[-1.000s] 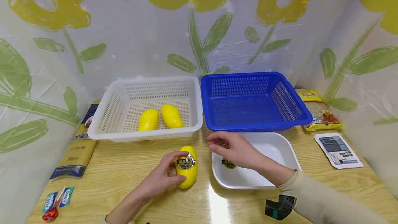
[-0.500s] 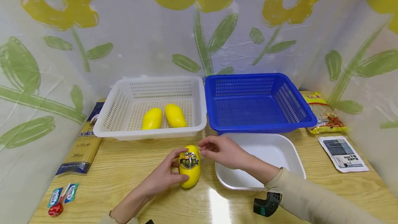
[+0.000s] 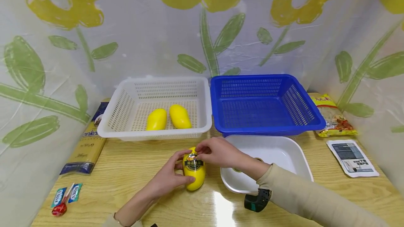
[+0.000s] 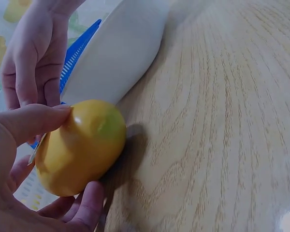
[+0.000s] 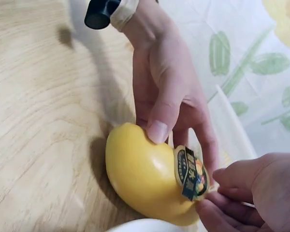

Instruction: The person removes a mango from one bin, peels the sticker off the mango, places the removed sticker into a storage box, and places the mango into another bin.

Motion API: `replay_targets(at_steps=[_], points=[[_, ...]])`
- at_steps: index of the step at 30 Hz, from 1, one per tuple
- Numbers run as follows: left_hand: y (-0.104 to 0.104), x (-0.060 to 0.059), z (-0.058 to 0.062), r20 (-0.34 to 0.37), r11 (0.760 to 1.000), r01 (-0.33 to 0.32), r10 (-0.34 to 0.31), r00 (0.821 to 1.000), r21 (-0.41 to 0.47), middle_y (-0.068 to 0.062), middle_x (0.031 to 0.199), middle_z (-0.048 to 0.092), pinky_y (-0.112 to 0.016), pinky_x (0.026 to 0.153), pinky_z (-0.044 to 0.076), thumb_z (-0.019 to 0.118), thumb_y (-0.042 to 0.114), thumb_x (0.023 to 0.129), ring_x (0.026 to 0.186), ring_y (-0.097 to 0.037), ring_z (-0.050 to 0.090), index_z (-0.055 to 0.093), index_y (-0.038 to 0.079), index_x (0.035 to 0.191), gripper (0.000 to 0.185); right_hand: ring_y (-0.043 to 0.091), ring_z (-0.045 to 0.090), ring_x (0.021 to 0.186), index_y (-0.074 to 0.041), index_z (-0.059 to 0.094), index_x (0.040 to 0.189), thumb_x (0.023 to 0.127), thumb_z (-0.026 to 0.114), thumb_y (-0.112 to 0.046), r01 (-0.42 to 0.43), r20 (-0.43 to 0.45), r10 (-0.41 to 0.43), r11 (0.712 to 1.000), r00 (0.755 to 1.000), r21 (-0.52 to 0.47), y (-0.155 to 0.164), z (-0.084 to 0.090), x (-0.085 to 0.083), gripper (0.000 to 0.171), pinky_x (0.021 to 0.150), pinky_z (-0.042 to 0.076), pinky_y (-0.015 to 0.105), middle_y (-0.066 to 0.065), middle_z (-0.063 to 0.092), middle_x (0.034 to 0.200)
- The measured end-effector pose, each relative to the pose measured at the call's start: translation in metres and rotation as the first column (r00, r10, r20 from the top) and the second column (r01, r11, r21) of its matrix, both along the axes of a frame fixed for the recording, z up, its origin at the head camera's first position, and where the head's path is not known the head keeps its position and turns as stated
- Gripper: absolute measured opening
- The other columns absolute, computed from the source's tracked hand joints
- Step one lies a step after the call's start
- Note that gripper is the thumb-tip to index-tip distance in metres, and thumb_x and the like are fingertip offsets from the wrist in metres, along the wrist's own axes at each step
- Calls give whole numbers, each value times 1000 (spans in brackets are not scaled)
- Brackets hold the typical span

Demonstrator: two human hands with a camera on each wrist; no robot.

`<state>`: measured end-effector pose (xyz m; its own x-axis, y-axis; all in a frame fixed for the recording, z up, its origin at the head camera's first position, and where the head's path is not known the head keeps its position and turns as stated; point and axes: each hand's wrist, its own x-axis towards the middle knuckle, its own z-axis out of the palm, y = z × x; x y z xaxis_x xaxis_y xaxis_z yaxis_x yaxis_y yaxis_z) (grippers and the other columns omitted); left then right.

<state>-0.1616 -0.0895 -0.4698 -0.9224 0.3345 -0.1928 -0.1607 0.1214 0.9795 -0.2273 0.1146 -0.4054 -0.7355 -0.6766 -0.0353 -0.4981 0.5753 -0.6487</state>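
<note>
A yellow mango (image 3: pixel 196 178) lies on the table, gripped from the left by my left hand (image 3: pixel 167 176), thumb on its near part and fingers at its far side. On its upper face is a round dark label sticker (image 5: pixel 191 174) with a band across it. My right hand (image 3: pixel 217 151) reaches in from the right. Its thumb and forefinger pinch at the sticker's edge, seen close in the right wrist view. The left wrist view shows that edge standing off the mango's skin. Two more mangoes (image 3: pixel 156 119) lie in a white basket (image 3: pixel 154 135).
A blue basket (image 3: pixel 268 129) stands beside the white one. Before it is a white tray (image 3: pixel 287 157), with a dark round label (image 3: pixel 236 170) partly hidden by the right forearm. Packets (image 3: pixel 351 158) lie right; a pasta bag (image 3: pixel 83 150) and a lollipop (image 3: pixel 60 208) lie left.
My right hand has moved left from over the white tray to the mango's sticker. The left hand keeps its grip on the mango. The head view has shifted slightly.
</note>
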Motion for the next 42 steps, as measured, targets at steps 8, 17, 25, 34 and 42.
replay_targets(at_steps=[8, 17, 25, 34, 42], points=[[-5, 2, -4, 25, 999, -18, 19, 1000, -36, -20, 144, 33, -36, 84, 54, 82, 10, 79, 114, -29, 53, 38, 16, 145, 80, 5, 63, 80, -7, 70, 100, 87, 74, -15, -42, 12, 41, 998, 999, 40, -11, 4, 1, 16, 73, 50, 20, -4, 69, 86], [6, 1, -4, -22, 1000, -21, 22, 1000, 14, -20, 145, 33, -35, 82, 55, 79, 6, 80, 113, -30, 53, 36, 11, 144, 78, 6, 61, 78, -9, 67, 93, 84, 73, -4, -15, -19, 15, 1000, 1000, 7, -5, -1, 1, 11, 74, 50, 20, -4, 68, 83], [9, 5, -2, -28, 994, -88, 87, 996, -59, -20, 145, 35, -35, 79, 55, 80, 6, 77, 113, -30, 55, 38, 12, 144, 79, 7, 62, 80, -11, 67, 91, 88, 66, -2, -64, -89, 61, 997, 994, -37, -6, -1, 6, 9, 74, 51, 21, -3, 69, 87], [10, 6, 1, -16, 987, -119, 118, 993, -111, -18, 143, 38, -34, 79, 54, 81, 7, 77, 113, -29, 55, 38, 12, 144, 80, 8, 55, 84, -12, 72, 91, 89, 62, 0, -91, -166, 69, 987, 984, -129, 3, 4, 11, 16, 73, 50, 25, -5, 65, 90], [10, 5, 1, -1, 987, -119, 120, 993, -108, -19, 145, 35, -35, 77, 54, 80, 6, 76, 113, -29, 55, 39, 14, 143, 80, 11, 61, 86, -13, 70, 95, 90, 67, -6, 94, 54, -82, 957, 995, -274, 33, 19, 12, 9, 78, 55, 26, -2, 62, 95]])
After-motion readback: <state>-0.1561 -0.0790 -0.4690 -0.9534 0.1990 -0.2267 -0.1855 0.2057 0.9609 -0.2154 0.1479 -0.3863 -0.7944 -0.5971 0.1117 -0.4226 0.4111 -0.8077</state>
